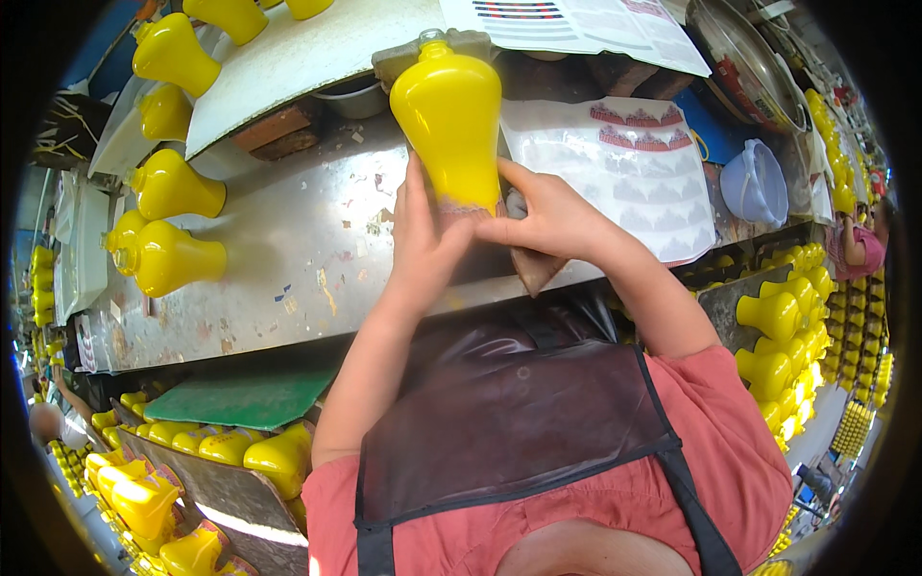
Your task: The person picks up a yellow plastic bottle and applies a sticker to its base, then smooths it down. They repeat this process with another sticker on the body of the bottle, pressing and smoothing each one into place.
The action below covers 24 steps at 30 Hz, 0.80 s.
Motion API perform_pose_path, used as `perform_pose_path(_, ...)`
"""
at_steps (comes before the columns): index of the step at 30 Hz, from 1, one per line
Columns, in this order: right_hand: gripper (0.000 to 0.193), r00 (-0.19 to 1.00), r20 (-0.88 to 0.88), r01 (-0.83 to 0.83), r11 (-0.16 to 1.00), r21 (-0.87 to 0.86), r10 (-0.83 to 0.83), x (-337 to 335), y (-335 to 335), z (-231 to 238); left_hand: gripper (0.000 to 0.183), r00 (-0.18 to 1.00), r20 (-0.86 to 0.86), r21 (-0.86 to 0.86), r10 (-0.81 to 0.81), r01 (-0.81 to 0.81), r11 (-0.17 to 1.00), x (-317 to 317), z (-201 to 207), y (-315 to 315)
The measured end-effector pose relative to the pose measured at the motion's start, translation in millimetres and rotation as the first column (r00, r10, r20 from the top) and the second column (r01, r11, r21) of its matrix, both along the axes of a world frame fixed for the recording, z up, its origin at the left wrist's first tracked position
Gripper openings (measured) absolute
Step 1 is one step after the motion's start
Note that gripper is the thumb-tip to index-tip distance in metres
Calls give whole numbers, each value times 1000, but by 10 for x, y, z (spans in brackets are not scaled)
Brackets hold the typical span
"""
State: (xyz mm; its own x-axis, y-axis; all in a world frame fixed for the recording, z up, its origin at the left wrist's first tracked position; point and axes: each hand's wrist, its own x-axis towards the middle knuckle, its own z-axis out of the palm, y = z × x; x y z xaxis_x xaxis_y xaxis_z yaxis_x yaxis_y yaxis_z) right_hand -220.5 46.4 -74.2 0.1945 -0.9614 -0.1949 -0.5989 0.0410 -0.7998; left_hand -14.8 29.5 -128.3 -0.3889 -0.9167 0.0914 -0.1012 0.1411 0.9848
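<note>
head view: both hands are closing around the lower end of one yellow vase (447,106), which is sitting at the middle of the metal table (307,259), its glassy neck pointing to the far side; whether it is standing upright or leaning, i cannot tell. the left hand (423,226) is cupping the left flank with fingers reaching along it, while the right hand (552,216) is bracing the right flank, probably so the vase is staying steady between them. both thumbs are meeting on the near face, seemingly pressing a pinkish patterned band (466,204) flat at the base. a printed sheet (658,182) with matching reddish motifs is lying just to the right, likely for easy reach. other yellow vases (181,184) are lining the left end, apparently out of the working space. a pale blue bucket (755,184) is standing at the far right, well apart from the hands.
</note>
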Motion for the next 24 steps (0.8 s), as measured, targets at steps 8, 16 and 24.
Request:
perform_pose_path(8,26,934,356,122,965,-231,-33,-156,-65,283,98,997,4,1,74,-74,997,-38,39,37)
perform_pose_path(16,29,890,-443,-407,630,-661,110,113,-94,482,96,971,158,-278,180,-131,952,-45,-83,56)
perform_pose_path(24,27,776,-602,-603,503,-619,189,329,-154,515,98,953,181,-396,244,-157,905,-60,-88,98)
